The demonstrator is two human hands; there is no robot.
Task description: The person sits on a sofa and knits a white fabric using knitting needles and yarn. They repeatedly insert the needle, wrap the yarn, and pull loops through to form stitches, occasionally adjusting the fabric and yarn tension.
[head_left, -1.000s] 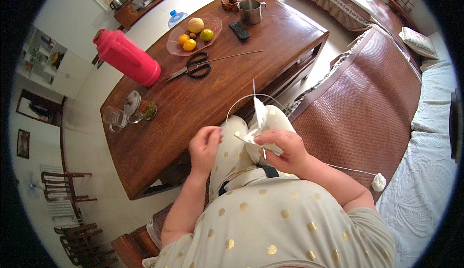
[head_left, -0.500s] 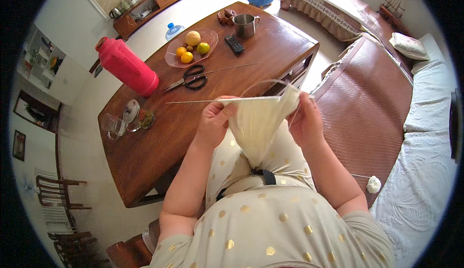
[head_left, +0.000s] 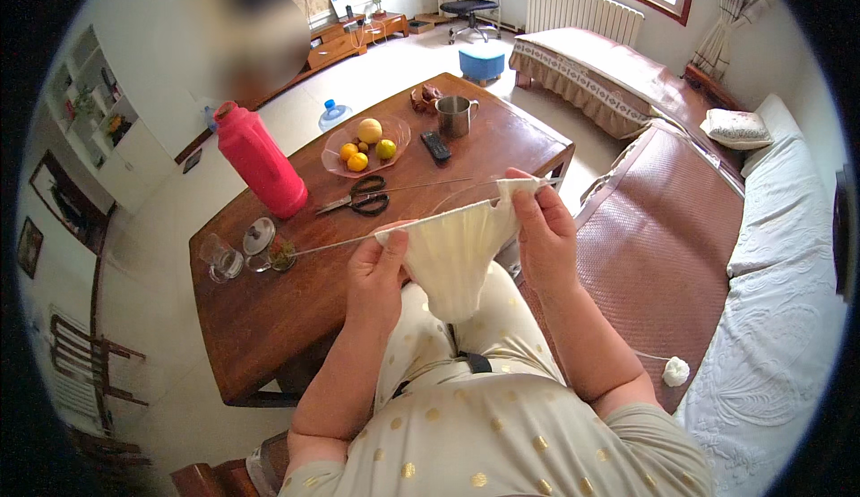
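White knitting (head_left: 452,264) hangs spread on long thin needles (head_left: 331,245) above my lap, a loop of cable behind it. My left hand (head_left: 374,277) pinches the left end of the needle and knitting, thumb on the front. My right hand (head_left: 544,237) grips the right upper corner, higher up. A small ball of white yarn (head_left: 675,371) lies on the brown mat to my right, a strand leading from it. Beyond my hands, black-handled scissors (head_left: 370,194) lie on the wooden table beside another thin needle.
The wooden table (head_left: 251,336) holds a red thermos (head_left: 260,161), glass jars (head_left: 221,256), a fruit plate (head_left: 331,161), a remote (head_left: 435,146) and metal mug (head_left: 453,117). A matted sofa (head_left: 658,228) is at right; a blue stool (head_left: 481,65) stands beyond the table.
The knitting was low in my lap, then got lifted and stretched between both hands. It now slants, right end higher. My view has tilted up toward the room.
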